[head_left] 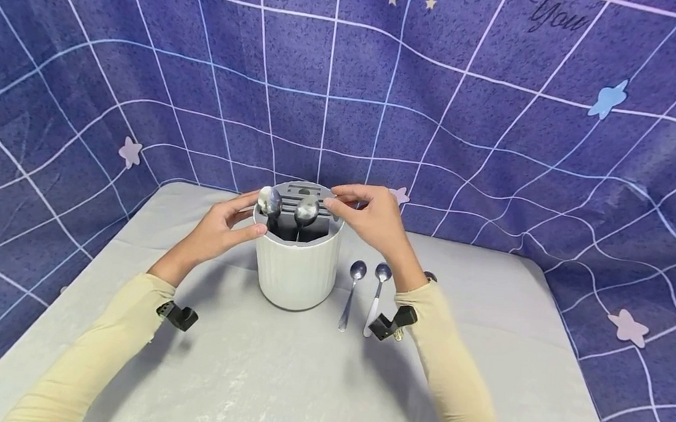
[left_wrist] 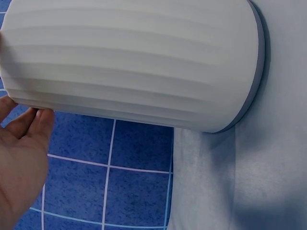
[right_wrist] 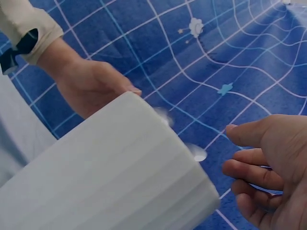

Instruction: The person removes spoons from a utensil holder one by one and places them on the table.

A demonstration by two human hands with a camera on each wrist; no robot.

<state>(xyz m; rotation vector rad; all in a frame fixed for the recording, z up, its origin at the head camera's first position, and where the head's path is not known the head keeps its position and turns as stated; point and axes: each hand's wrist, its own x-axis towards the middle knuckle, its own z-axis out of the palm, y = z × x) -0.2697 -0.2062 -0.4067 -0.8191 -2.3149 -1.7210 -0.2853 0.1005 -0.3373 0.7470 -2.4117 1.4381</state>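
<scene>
A white ribbed utensil holder [head_left: 296, 274] with a grey slotted insert [head_left: 303, 190] stands upright on the table. Two metal spoons, a left one [head_left: 274, 204] and a right one [head_left: 306, 209], rise from it bowl up. My left hand [head_left: 218, 227] rests against the holder's left side, its thumb on the front rim and its fingertips [left_wrist: 44, 120] touching the ribbed wall. At the right back rim is my right hand [head_left: 374, 214], thumb and fingers apart and loosely bent. In the right wrist view nothing shows between that hand's fingers [right_wrist: 254, 170].
Right of the holder, a metal spoon [head_left: 357, 271] and a white-handled spoon [head_left: 383, 272] lie on the grey-white tabletop [head_left: 239, 376]. Another utensil [head_left: 431, 276] is mostly hidden behind the right forearm. A blue grid-patterned cloth [head_left: 359, 105] hangs close behind and at both sides.
</scene>
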